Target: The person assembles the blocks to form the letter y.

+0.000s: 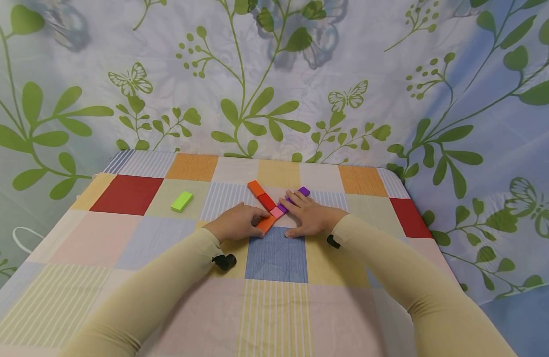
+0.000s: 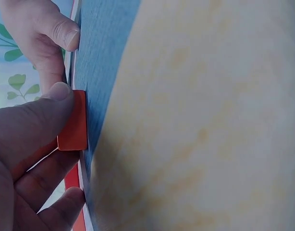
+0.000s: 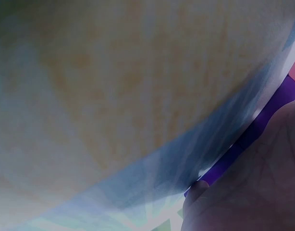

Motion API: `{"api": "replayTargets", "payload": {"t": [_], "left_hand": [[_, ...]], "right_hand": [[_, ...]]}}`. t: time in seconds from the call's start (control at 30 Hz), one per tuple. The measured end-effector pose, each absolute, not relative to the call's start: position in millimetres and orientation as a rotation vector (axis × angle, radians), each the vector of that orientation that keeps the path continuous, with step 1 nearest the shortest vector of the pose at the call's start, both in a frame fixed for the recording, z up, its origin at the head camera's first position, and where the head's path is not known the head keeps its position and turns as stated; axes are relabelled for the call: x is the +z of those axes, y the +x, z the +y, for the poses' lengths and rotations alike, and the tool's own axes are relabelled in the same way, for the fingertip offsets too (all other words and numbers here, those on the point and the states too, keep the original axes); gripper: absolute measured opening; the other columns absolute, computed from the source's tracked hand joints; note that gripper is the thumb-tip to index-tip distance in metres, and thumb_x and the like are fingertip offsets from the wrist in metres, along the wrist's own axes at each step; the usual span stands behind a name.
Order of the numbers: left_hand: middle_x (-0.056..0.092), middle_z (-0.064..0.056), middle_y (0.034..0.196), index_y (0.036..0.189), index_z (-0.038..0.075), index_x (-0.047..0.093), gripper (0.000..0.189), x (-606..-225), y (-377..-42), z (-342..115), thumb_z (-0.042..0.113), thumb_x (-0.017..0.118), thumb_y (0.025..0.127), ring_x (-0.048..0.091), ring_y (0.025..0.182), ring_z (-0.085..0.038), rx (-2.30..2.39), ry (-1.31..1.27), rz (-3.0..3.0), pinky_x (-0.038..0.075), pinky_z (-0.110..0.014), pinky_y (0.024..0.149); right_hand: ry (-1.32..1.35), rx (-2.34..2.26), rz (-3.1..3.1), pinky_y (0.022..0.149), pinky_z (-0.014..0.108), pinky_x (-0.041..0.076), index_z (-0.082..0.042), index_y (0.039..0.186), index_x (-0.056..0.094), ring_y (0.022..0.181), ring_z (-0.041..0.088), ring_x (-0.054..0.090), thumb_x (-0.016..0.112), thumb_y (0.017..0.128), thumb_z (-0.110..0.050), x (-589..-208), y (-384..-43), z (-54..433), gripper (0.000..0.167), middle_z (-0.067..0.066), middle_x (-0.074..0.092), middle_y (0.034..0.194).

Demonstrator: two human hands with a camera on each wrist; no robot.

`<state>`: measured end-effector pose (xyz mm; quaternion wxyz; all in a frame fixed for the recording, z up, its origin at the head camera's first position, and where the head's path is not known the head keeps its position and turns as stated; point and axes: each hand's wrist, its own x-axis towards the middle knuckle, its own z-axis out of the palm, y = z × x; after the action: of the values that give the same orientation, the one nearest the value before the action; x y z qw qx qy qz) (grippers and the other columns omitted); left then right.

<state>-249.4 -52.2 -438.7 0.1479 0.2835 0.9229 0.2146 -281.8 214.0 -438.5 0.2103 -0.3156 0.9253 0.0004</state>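
My left hand (image 1: 239,222) pinches an orange block (image 1: 267,224) between thumb and fingers, low over the blue patch of the cloth. In the left wrist view the thumb lies on one face of this orange block (image 2: 75,122). Its upper end meets a pink block (image 1: 276,212) in the middle of the arrangement. From there a red block (image 1: 267,201) and another orange block (image 1: 256,188) run up to the left. Purple blocks (image 1: 304,191) run up to the right, partly covered by my right hand (image 1: 312,216), whose outstretched fingers rest over them. The right wrist view shows the purple blocks (image 3: 263,122) beside the palm.
A lime green block (image 1: 182,202) lies apart, left of the arrangement. The patchwork tablecloth (image 1: 276,317) covers the table, and a leaf-patterned curtain (image 1: 256,74) hangs right behind it. A white cable (image 1: 22,238) loops at the table's left edge.
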Motion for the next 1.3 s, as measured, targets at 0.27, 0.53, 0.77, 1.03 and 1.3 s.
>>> {"api": "replayTargets", "payload": {"t": [0.27, 0.53, 0.77, 1.03, 1.3], "left_hand": [[0.070, -0.004, 0.140, 0.145, 0.017, 0.064, 0.058, -437.4, -250.8, -57.7, 0.032, 0.083, 0.092, 0.063, 0.130, -0.026, 0.667, 0.803, 2.630, 0.039, -0.051, 0.124], [0.060, -0.006, 0.154, 0.152, 0.018, 0.058, 0.065, -429.9, -254.7, -83.7, 0.034, 0.081, 0.093, 0.052, 0.145, -0.033, 0.692, 0.764, 2.661, 0.040, -0.054, 0.123], [0.055, -0.013, 0.157, 0.154, 0.018, 0.055, 0.066, -424.9, -259.0, -117.8, 0.032, 0.080, 0.094, 0.047, 0.149, -0.038, 0.688, 0.699, 2.729, 0.037, -0.057, 0.124], [0.048, -0.020, 0.161, 0.154, 0.011, 0.053, 0.067, -417.9, -265.1, -162.9, 0.027, 0.079, 0.094, 0.039, 0.152, -0.045, 0.764, 0.606, 2.769, 0.033, -0.063, 0.124], [0.042, -0.018, 0.166, 0.158, 0.011, 0.046, 0.071, -415.7, -268.8, -195.2, 0.025, 0.077, 0.096, 0.037, 0.154, -0.043, 0.802, 0.519, 2.756, 0.033, -0.062, 0.124]], "right_hand": [[-0.889, 0.000, 2.567, 0.133, 0.057, 0.004, -0.023, 0.171, -0.002, 0.165, 0.037, -0.012, 0.058, 0.094, -0.074, -437.0, -281.2, 214.0, 0.110, 0.011, -0.012, 0.178], [-0.871, 0.002, 2.564, 0.133, 0.057, 0.004, -0.024, 0.171, -0.003, 0.165, 0.036, -0.012, 0.058, 0.092, -0.075, -436.1, -280.5, 212.9, 0.111, 0.010, -0.012, 0.178], [-0.867, -0.004, 2.569, 0.133, 0.057, 0.005, -0.024, 0.171, -0.002, 0.165, 0.035, -0.011, 0.060, 0.093, -0.073, -436.3, -279.4, 213.0, 0.111, 0.010, -0.012, 0.178], [-0.862, -0.014, 2.564, 0.134, 0.056, 0.003, -0.024, 0.171, -0.002, 0.165, 0.035, -0.013, 0.059, 0.093, -0.072, -434.5, -279.0, 212.4, 0.110, 0.010, -0.012, 0.178], [-0.852, -0.018, 2.554, 0.133, 0.056, 0.002, -0.024, 0.171, -0.003, 0.164, 0.036, -0.014, 0.059, 0.093, -0.072, -434.2, -279.9, 213.0, 0.110, 0.010, -0.013, 0.178]]}}
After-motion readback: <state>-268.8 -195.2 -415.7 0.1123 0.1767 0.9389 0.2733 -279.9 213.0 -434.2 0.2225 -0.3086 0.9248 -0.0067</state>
